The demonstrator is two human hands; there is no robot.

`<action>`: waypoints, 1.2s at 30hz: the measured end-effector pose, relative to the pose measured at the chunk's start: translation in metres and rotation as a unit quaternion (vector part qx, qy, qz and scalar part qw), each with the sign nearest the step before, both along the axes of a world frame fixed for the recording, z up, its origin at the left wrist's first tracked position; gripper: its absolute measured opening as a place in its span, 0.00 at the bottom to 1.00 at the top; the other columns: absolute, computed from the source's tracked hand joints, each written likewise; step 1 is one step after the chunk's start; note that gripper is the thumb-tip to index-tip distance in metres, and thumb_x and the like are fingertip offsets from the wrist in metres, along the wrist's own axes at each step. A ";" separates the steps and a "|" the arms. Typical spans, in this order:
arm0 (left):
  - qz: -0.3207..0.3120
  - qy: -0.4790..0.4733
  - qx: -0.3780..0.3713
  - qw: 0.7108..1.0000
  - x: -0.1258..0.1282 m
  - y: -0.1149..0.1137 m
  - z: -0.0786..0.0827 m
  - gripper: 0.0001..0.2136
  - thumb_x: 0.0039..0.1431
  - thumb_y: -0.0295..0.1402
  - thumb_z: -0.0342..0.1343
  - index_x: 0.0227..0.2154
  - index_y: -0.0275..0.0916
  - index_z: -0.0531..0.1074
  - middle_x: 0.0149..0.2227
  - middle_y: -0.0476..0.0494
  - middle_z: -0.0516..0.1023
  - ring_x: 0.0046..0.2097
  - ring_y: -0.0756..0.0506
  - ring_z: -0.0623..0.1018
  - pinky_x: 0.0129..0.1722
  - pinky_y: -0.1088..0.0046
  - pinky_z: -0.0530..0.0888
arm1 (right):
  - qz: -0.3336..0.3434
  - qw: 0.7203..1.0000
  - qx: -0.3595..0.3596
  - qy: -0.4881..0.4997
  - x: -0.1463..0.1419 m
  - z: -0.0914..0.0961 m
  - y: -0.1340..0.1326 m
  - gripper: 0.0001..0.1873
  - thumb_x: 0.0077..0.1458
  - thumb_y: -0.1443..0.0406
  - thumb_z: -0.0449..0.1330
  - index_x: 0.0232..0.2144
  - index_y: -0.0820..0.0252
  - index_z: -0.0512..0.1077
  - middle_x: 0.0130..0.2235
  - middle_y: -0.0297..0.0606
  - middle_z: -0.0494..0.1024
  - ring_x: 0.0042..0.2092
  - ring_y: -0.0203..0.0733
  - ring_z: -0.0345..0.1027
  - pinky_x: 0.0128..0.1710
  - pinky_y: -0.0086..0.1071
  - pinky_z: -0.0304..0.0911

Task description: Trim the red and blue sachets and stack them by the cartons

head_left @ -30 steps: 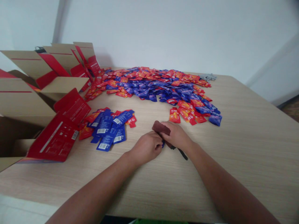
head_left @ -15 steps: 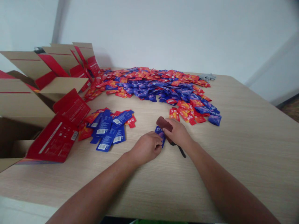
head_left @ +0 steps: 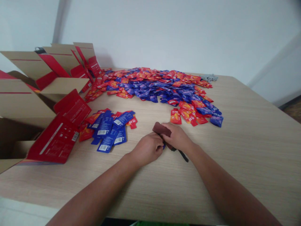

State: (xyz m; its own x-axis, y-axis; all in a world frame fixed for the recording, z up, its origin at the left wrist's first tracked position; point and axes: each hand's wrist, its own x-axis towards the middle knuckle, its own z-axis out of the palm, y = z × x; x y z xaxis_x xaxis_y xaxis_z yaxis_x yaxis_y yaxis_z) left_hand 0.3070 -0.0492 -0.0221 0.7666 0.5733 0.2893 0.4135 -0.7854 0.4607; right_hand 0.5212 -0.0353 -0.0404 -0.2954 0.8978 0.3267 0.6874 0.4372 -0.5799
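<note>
My left hand (head_left: 147, 148) and my right hand (head_left: 177, 137) meet near the middle of the wooden table (head_left: 246, 141). Fingers of my left hand are curled and pinch a blue packet, of which only a sliver (head_left: 164, 146) shows between the hands. In my right hand is a dark maroon cloth (head_left: 161, 128), pressed down over the packet. A thin black piece (head_left: 182, 154) sticks out from under that hand. A small group of blue and red packets (head_left: 109, 127) lies to the left of my hands.
A large heap of red and blue packets (head_left: 160, 86) spreads across the far side of the table. Open cardboard boxes with red flaps (head_left: 47, 103) stand along the left edge. A grey cloth (head_left: 209, 77) lies at the heap's far right. White walls stand behind.
Half a second ago my right hand was further forward and the blue packet showed; now the hand and cloth have drawn back toward me, covering nearly all of the packet.
</note>
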 end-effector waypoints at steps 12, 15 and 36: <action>-0.045 -0.035 -0.037 0.998 -0.006 0.003 0.006 0.16 0.54 0.17 0.54 0.38 0.41 0.81 0.46 0.43 0.86 0.52 0.41 0.83 0.57 0.61 0.77 | -0.173 0.985 0.022 -0.021 0.011 -0.011 0.009 0.25 0.62 0.59 0.64 0.60 0.58 0.75 0.58 0.51 0.81 0.57 0.60 0.76 0.59 0.53 0.70; -0.082 -0.021 -0.040 0.996 -0.009 0.008 0.008 0.24 0.52 0.14 0.51 0.45 0.41 0.82 0.51 0.43 0.86 0.55 0.42 0.82 0.60 0.61 0.76 | -0.200 0.979 0.039 0.029 0.014 -0.010 0.011 0.25 0.61 0.58 0.65 0.59 0.58 0.76 0.56 0.49 0.82 0.55 0.59 0.77 0.58 0.53 0.71; 0.143 0.091 0.055 0.984 -0.009 0.003 0.005 0.11 0.60 0.34 0.64 0.45 0.42 0.82 0.51 0.34 0.78 0.54 0.31 0.74 0.53 0.49 0.71 | -0.032 0.996 0.053 0.059 -0.009 0.019 -0.013 0.21 0.62 0.62 0.64 0.57 0.54 0.74 0.51 0.42 0.82 0.51 0.50 0.77 0.55 0.43 0.71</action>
